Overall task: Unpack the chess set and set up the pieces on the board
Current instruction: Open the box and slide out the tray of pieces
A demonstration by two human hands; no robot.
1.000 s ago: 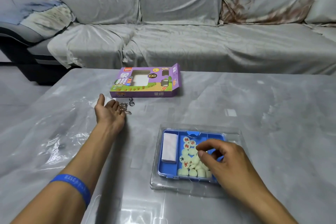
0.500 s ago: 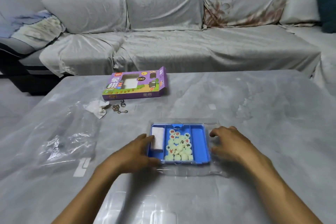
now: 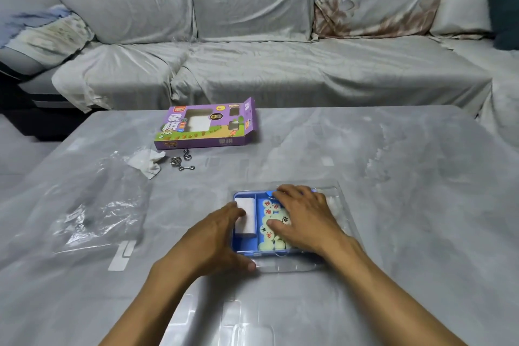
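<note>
Right hand (image 3: 304,219) now covers the lengthwise-away blue tray (image 3: 245,244).

A blue tray (image 3: 247,248) sits in a clear plastic shell (image 3: 341,205) on the tabletop (image 3: 393,177), holding pale round chess pieces (image 3: 266,211) and a folded white board (image 3: 246,215). The opened purple box (image 3: 205,128) lies well beyond.

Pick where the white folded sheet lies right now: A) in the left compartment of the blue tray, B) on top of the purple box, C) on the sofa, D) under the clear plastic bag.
A: the white folded sheet sits in the left compartment of the blue tray, beside the round pieces, with the left hand touching its edge.
</note>
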